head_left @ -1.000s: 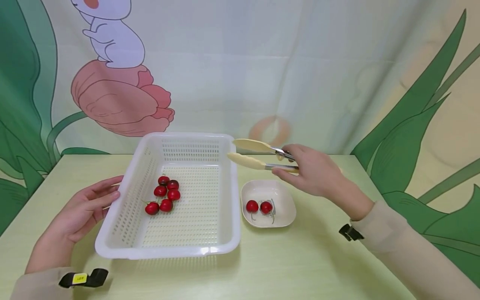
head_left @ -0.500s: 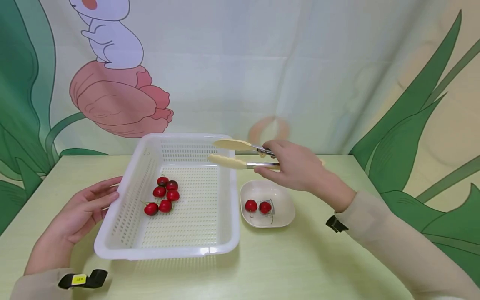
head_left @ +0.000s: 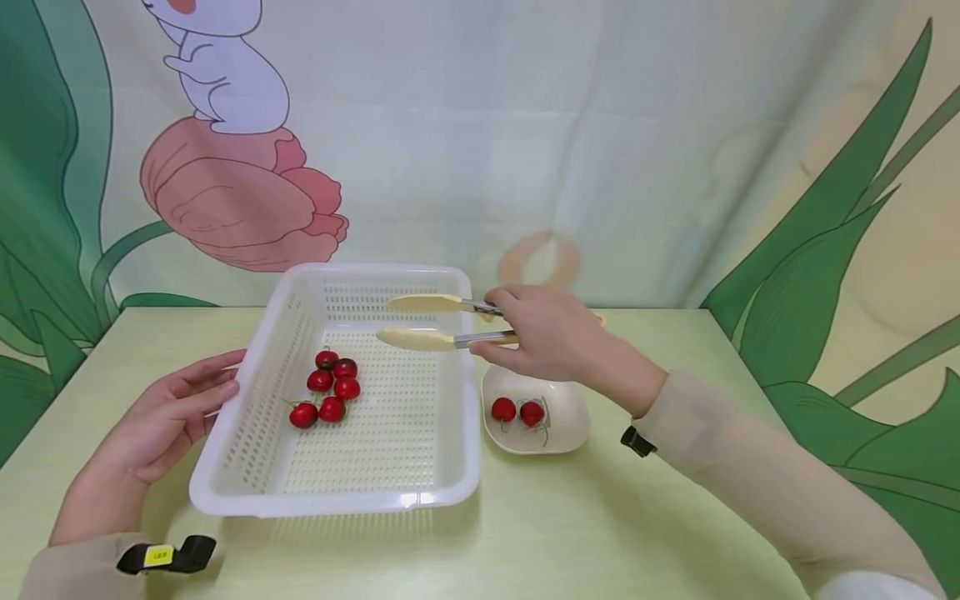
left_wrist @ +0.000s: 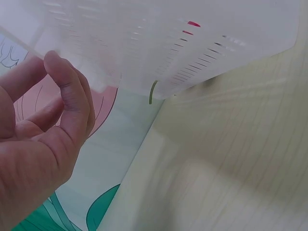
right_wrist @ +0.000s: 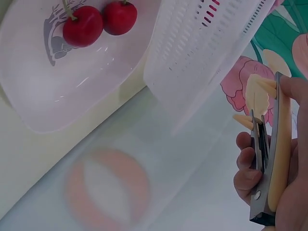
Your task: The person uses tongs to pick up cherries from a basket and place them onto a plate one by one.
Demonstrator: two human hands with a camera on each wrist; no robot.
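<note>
My right hand [head_left: 547,333] grips a pair of tongs [head_left: 487,337] with cream tips and metal arms. The tips stand apart over the far right part of a white perforated basket [head_left: 375,504], with nothing between them. Several red cherries [head_left: 332,408] lie in the basket's left half. In the left wrist view a green stem [left_wrist: 153,92] pokes out through its wall. My left hand [head_left: 168,417] touches the basket's left rim from outside, fingers loosely bent. Right of the basket, a small white dish [head_left: 570,417] holds two cherries [right_wrist: 83,26] with stems.
Basket and dish stand side by side on a pale green-yellow table [head_left: 570,533]. A printed curtain [head_left: 450,150] with a flower and leaves hangs right behind the table's far edge. The basket's high walls surround its cherries.
My right hand has carried the tongs leftward and slightly down, from beside the basket's right rim to over its inside. The left hand, basket and cherries have stayed put.
</note>
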